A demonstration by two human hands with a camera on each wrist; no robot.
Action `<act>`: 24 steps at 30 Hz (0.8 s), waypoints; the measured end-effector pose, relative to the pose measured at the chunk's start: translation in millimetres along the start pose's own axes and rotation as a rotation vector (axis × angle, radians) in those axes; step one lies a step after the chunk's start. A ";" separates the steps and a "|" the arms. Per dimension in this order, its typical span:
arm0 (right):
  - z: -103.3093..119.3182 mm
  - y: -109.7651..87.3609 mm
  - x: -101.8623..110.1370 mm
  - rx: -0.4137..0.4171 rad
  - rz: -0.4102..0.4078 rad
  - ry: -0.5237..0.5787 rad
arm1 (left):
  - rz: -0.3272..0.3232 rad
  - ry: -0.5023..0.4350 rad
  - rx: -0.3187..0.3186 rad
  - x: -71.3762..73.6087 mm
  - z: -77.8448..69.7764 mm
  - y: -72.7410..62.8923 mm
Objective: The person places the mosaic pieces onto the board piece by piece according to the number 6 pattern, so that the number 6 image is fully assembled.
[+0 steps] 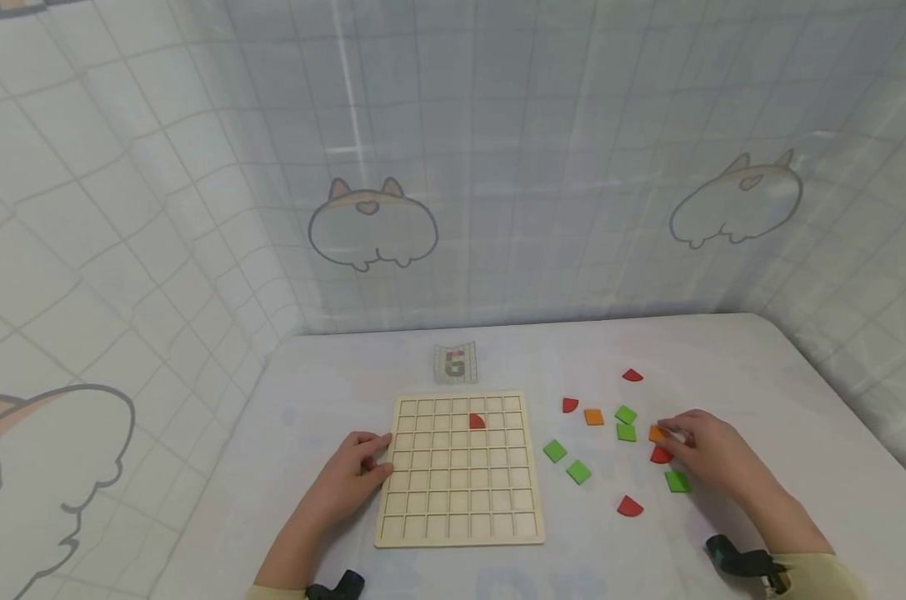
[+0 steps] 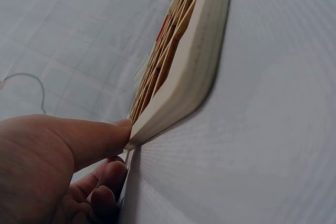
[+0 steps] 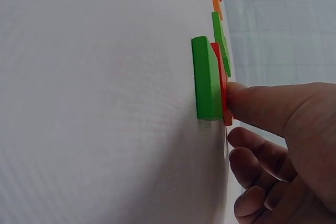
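well, right hand at an orange tile

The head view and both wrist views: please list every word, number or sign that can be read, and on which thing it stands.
Small pale square packet beyond the beige gridded board: dark marks, too small to read.
White tablecloth: faint bluish marks near the picture's bottom, too blurred.
Wrist views: none I can read.

Booth of cartoon-print sheets
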State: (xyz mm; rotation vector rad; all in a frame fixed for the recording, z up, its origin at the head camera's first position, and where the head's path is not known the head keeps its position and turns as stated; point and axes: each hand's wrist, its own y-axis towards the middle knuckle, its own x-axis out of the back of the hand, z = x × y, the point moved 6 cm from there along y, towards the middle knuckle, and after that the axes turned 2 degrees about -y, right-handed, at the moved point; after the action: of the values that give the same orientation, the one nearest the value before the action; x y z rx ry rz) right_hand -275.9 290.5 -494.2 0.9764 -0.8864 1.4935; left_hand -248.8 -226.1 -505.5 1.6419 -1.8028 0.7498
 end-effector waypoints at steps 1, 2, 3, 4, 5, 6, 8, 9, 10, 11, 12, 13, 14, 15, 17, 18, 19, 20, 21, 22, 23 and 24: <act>0.3 0.1 0.0 0.002 0.002 -0.004 | 0.000 0.000 -0.001 0.0 -0.1 0.0; 0.5 0.1 0.0 0.004 0.003 -0.006 | 0.000 -0.001 -0.002 0.3 -0.3 -0.2; 0.9 0.2 0.1 0.007 0.002 -0.012 | -0.001 0.001 -0.002 0.3 -0.5 -0.2; 1.0 0.3 0.1 0.007 0.005 -0.014 | -0.001 0.003 -0.003 0.5 -0.7 -0.3; 1.2 0.5 0.1 0.007 0.007 -0.017 | -0.001 0.004 -0.003 0.5 -0.8 -0.2; 1.5 0.7 0.1 0.008 0.009 -0.022 | -0.001 0.005 -0.002 0.6 -0.9 -0.3; 2.0 1.3 0.4 0.004 0.015 -0.032 | -0.002 0.006 0.001 0.7 -1.2 -0.1; 2.5 1.7 0.6 0.001 0.021 -0.039 | -0.002 0.008 0.003 0.6 -1.3 0.0; 3.1 2.4 1.0 -0.005 0.029 -0.046 | -0.003 0.009 0.006 0.6 -1.5 -0.2; 3.8 3.1 1.5 -0.011 0.034 -0.055 | -0.005 0.010 0.010 0.5 -1.4 -0.3; 4.4 3.8 2.2 -0.018 0.041 -0.064 | -0.005 0.012 0.013 0.3 -1.3 -0.3; 4.9 4.6 2.8 -0.026 0.047 -0.073 | -0.005 0.014 0.016 0.0 -1.2 -0.3; 5.1 5.3 3.4 -0.035 0.054 -0.080 | -0.006 0.017 0.019 -0.1 -1.1 -0.4; 5.3 5.7 3.5 -0.045 0.060 -0.084 | -0.006 0.018 0.022 -0.4 -1.2 -0.2; 6.2 5.6 4.6 -0.055 0.059 -0.076 | -0.007 0.020 0.026 -0.8 -1.2 -0.1; 7.2 5.5 5.2 -0.056 0.058 -0.070 | -0.007 0.022 0.025 -0.9 -1.4 0.0; 8.4 5.6 5.9 -0.057 0.056 -0.062 | -0.008 0.024 0.025 -0.8 -1.8 -0.1; 10.3 5.6 6.7 -0.053 0.053 -0.055 | -0.009 0.025 0.026 -0.6 -2.3 -0.3; 12.8 5.7 7.7 -0.045 0.050 -0.047 | -0.010 0.027 0.027 -0.5 -2.8 -0.5; 15.9 6.2 9.3 -0.037 0.048 -0.040 | -0.011 0.029 0.026 -0.3 -3.1 -0.9; 19.6 7.0 10.4 -0.028 0.047 -0.037 | -0.011 0.030 0.025 -0.1 -3.6 -1.2; 23.4 8.2 11.1 -0.020 0.048 -0.034 | -0.013 0.032 0.025 0.1 -4.2 -1.5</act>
State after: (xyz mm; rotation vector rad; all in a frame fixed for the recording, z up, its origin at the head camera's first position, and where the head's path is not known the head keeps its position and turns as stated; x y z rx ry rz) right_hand -282.2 272.1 -475.1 0.9743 -0.9536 1.5099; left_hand -247.2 -223.3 -502.6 1.6469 -1.7650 0.7919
